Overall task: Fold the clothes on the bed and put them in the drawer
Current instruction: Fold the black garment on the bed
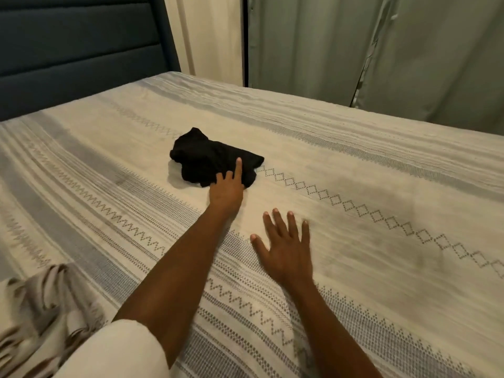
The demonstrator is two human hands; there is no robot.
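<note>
Garment [210,156], black, bunched mid-bed [354,165], looks light and limp, best pinched at its near edge, where the left hand [226,190] touches it, fingers partly hidden; right hand [286,249] lies flat, spread.

black garment [210,159] mid-bed, cream bedspread [354,186] with grey-blue stripes, grey zigzag rows and a diamond chain, dark blue headboard [76,50] far left, pale grey-green curtain [381,50] far right, cream curtain [212,36] between, beige cloth [41,301] near left, white sleeve [117,353]
</note>
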